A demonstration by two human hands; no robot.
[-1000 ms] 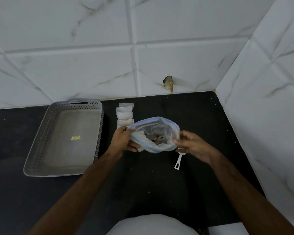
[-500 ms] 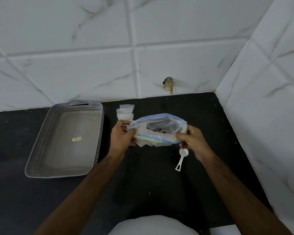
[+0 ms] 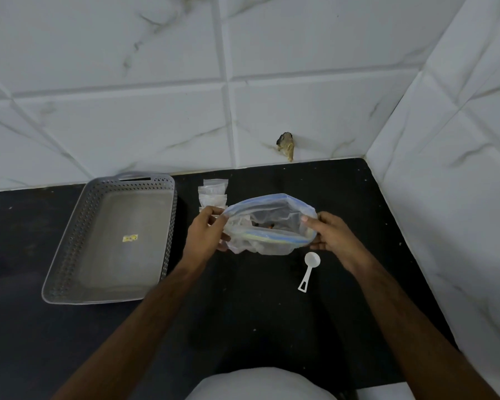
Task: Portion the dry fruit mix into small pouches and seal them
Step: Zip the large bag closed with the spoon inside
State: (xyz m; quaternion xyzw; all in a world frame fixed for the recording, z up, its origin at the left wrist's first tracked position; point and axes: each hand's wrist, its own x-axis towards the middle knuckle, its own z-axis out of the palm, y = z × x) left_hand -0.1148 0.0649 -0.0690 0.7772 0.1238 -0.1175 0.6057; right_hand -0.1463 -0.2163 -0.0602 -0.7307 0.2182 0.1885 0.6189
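While my left hand (image 3: 207,230) and right hand (image 3: 332,236) each pinch one end of the zip bag (image 3: 267,225), its mouth gapes toward me, long axis running from 9 to 3 o'clock, dry fruit mix (image 3: 267,225) dim inside. At 5 o'clock of the bag, just beside my right hand, lies the white scoop (image 3: 309,269), so I judge that hand reaches it first. Small pouches (image 3: 213,193) stack at 11 o'clock; the grey tray (image 3: 70,255) sits at 9 o'clock. Black counter (image 3: 243,313), then marbled wall tiles (image 3: 156,125) beyond.
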